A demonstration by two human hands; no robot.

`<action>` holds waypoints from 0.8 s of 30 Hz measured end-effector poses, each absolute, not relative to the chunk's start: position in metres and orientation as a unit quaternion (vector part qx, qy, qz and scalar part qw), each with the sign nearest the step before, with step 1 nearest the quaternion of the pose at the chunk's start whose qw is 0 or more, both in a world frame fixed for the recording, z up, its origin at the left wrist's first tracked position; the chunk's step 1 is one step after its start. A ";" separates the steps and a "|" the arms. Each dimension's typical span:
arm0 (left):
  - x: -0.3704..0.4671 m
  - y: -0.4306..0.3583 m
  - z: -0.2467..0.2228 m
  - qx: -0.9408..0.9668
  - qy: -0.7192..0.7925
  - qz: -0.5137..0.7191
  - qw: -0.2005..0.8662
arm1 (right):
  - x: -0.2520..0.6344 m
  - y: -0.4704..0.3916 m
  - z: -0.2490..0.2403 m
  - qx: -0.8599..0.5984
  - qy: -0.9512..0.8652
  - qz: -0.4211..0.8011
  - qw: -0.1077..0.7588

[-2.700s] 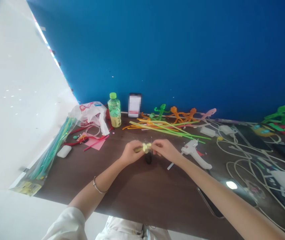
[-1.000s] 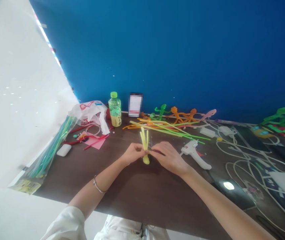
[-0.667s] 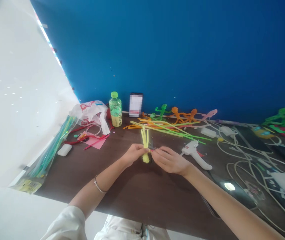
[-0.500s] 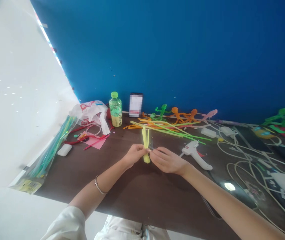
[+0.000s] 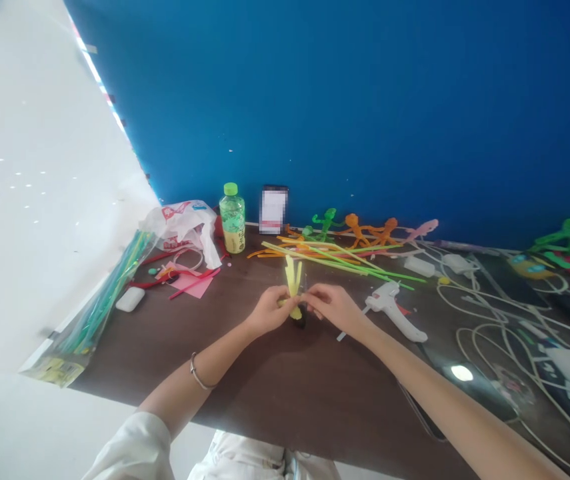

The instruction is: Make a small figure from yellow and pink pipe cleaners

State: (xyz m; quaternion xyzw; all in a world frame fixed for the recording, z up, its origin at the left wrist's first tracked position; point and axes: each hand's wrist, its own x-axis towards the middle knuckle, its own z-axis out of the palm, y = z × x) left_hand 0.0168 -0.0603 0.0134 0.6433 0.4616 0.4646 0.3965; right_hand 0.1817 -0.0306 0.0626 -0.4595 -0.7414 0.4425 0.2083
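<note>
Over the middle of the dark table, my left hand [image 5: 269, 309] is closed on a bundle of yellow pipe cleaners [image 5: 292, 273]. Several fuzzy ends stick up from the grip, and a thicker yellow part shows below it. My right hand [image 5: 333, 307] pinches the bundle from the other side, thumb and fingertips together at its middle. A small dark object [image 5: 299, 321] shows just under the yellow part; its kind is hard to make out. Behind the hands lie loose orange, yellow and green pipe cleaners [image 5: 339, 257].
Right of my hands lies a white glue gun [image 5: 395, 310], with tangled white cables [image 5: 495, 320] beyond. Bent pipe-cleaner figures [image 5: 355, 230] line the blue wall. A bottle [image 5: 233, 220], a phone [image 5: 273, 210], a plastic bag [image 5: 185, 227] and bagged pipe cleaners [image 5: 107, 300] stand or lie further left.
My right hand has shifted slightly up and its fingers now pinch at the middle of the yellow bundle. The dark object beneath and the glue gun's tip show more.
</note>
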 end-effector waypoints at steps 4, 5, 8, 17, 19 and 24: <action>0.016 -0.060 0.010 0.739 0.473 0.435 0.200 | 0.183 -0.029 0.063 -0.450 -0.633 0.602 0.186; 0.016 -0.060 0.009 0.752 0.467 0.431 0.174 | 0.182 -0.029 0.062 -0.448 -0.602 0.632 0.192; 0.013 -0.061 0.011 0.770 0.445 0.432 0.147 | 0.180 -0.034 0.056 -0.443 -0.530 0.692 0.212; 0.007 -0.056 0.016 0.615 0.458 0.564 0.305 | 0.192 -0.034 0.050 -0.380 -0.840 0.162 0.351; 0.010 -0.053 0.013 0.489 0.455 0.627 0.400 | 0.201 -0.032 0.050 -0.302 -0.888 -0.024 0.347; 0.019 -0.053 0.015 0.262 0.362 0.535 0.717 | 0.211 -0.033 0.058 -0.134 -0.916 -0.272 0.264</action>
